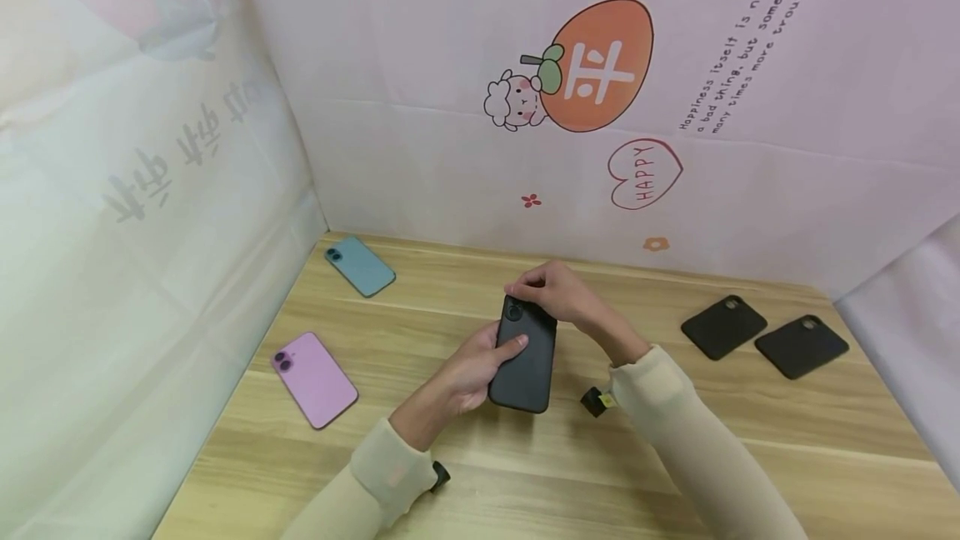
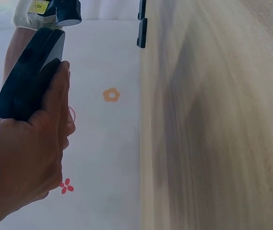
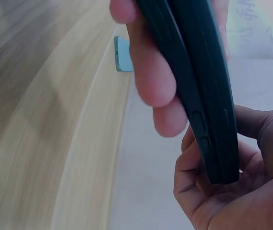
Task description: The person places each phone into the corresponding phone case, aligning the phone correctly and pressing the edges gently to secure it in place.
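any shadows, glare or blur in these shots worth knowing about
Head view: light soft and fairly even, the lettering on the backdrop mostly readable; left wrist view: broad dark shadows streak the table, and the black case goes nearly featureless; right wrist view: backdrop pale and washed out toward the top right, its print faint there.

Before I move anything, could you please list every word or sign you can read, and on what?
"HAPPY": heart on the back curtain.
"平": orange fruit there.
"Happiness itself is not a bad thing, but some happy… many times more trouble th…": lettering there, cut off by the frame.
Faint characters on the left curtain: unreadable.
Yellow label on the right wrist's device: too small.
Held black phone case, pink phone, blue phone: nothing legible.
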